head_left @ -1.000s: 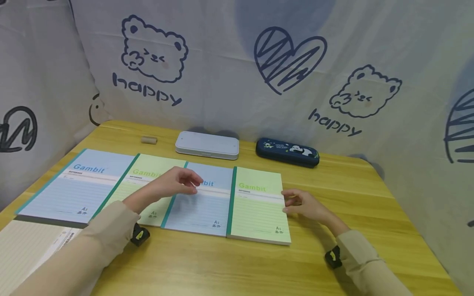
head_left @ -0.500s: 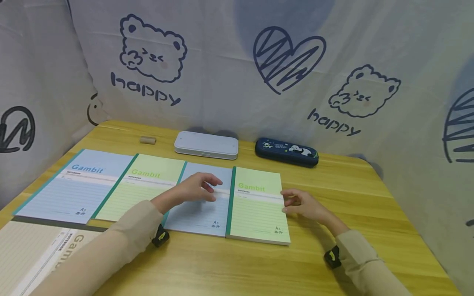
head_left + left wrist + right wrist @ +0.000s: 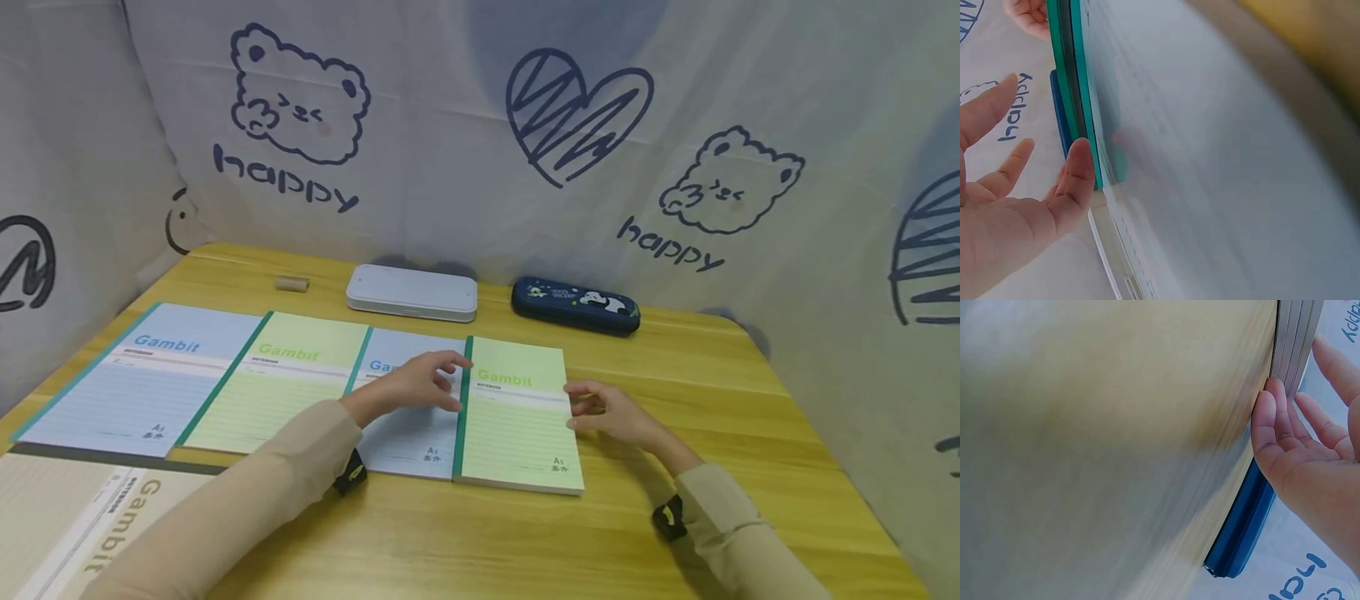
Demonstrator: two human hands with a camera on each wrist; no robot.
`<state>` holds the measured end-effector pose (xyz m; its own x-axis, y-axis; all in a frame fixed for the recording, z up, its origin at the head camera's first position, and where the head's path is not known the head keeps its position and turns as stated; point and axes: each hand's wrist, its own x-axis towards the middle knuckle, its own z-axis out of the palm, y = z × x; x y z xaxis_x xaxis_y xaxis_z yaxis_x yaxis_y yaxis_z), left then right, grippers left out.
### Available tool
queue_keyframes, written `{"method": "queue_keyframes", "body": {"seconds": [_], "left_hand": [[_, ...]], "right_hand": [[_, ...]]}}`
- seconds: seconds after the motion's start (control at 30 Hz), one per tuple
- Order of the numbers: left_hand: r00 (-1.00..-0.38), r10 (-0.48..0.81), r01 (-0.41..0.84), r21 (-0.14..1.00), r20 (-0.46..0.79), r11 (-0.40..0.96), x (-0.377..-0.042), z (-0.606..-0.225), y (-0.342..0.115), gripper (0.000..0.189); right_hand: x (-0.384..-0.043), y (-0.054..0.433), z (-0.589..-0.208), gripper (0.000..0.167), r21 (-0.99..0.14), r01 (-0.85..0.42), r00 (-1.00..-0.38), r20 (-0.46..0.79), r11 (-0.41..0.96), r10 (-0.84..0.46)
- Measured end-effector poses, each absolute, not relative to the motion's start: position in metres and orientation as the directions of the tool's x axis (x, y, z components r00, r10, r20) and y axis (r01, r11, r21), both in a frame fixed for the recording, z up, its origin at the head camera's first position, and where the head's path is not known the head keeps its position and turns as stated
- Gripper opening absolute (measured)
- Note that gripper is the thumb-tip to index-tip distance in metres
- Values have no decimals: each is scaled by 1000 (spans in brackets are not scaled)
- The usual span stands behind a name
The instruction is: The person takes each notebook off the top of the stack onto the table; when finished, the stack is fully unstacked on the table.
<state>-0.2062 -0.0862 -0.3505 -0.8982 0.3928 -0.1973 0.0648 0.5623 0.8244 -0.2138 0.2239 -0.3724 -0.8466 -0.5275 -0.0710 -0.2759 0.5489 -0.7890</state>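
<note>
A light green Gambit notebook with a dark green spine lies rightmost in a row of notebooks. Fingertips of my right hand touch its right edge; in the right wrist view that edge shows several page blocks stacked together. My left hand hovers over the light blue notebook beside it, fingers spread and relaxed, fingertips right at the green spine. Further left lie another green notebook and another blue one. Neither hand grips anything.
A beige notebook lies turned sideways at the front left, partly under the left sleeve. Along the back of the wooden table stand a small brown cylinder, a white case and a navy panda pencil case.
My left hand has moved right across the blue notebook to the green notebook's spine. My right hand has stayed at the right edge. The view has shifted slightly.
</note>
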Motion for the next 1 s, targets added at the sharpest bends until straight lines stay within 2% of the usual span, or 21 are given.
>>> {"method": "queue_keyframes", "body": {"seconds": [0.43,1.0], "left_hand": [[-888,368,11,787,-276,617,-209,-355,-78,70],[-869,416,125,693,-269,710,-206,-361,-67,80]], "right_hand": [[-215,223,-374,51,-789,-282,-846,-64,547,-529],[-214,224,-374,51,-786,-259,-855,-85,562,-512]]}}
